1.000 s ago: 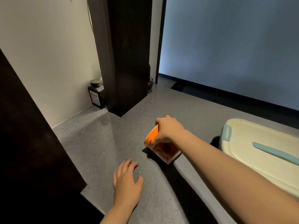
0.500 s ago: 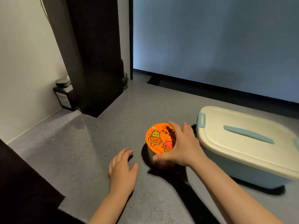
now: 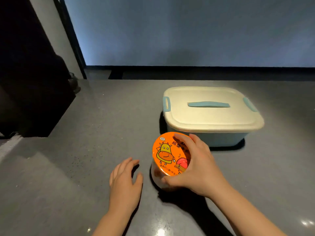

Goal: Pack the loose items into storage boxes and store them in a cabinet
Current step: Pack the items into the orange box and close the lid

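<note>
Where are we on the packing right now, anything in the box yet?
Done: nothing visibly; the storage box sits on the grey floor with its lid closed, contents hidden. In hand: the right hand grips the orange-lidded cup near the box; the left hand rests flat on the floor. Left: open the lid, put the cup in, then store the box in a cabinet.

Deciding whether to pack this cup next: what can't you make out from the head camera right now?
- Storage box contents: head view, hidden by its shut cream lid.
- Orange-lidded cup base and whether it touches the counter: hidden by the right hand gripping it.
- Part of the cup lid's print: covered by the right hand's fingers.
- Dark cabinet at left: too dark to see inside, cut off by the frame edge.
- Left hand rests flat, holding nothing.
</note>
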### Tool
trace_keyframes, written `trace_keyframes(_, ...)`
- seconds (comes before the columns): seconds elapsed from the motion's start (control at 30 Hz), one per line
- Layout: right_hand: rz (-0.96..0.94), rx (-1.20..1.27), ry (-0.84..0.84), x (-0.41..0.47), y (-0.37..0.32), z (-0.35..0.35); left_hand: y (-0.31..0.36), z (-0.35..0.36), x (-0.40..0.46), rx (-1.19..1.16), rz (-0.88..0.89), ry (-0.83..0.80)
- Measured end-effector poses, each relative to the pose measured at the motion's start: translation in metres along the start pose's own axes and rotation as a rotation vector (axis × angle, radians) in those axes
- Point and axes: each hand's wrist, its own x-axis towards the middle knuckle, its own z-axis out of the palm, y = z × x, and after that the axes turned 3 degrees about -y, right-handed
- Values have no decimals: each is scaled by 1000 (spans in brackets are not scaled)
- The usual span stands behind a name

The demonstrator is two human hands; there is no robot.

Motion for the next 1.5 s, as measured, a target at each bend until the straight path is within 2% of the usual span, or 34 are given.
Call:
trace_keyframes(0.2, 224, -46, 213, -98, 63, -96, 119, 58, -25, -56, 375, -159)
trace_keyframes(0.33, 455, -133, 408, -216, 115, -167, 231, 128, -90, -83, 641, -368)
trace_keyframes(0.43, 619, -176, 564, -317, 147, -209, 299, 174, -159, -144, 766, -500)
trace_keyframes(0.6, 890, -277, 735, -464, 180, -254, 382, 231, -279, -212, 961, -716)
trace_keyframes(0.8, 1093, -298, 856, -577, 199, -284, 456, 253, -380, -298, 1101, -865)
trace_keyframes(1.0, 1071, -290, 968, -620, 208, -327, 528, 279, -413, -391, 1237, -913)
trace_keyframes(1.2, 1030, -188, 1074, -623, 233, -410, 605, 317, -408, -408, 1292, -893)
trace_keyframes(1.33, 1070, -157, 1115, -603, 292, -456, 640, 352, -398, -295, 1316, -917)
trace_keyframes(1.5, 1237, -165, 1092, -575, 391, -469, 659, 402, -386, -134, 1354, -995)
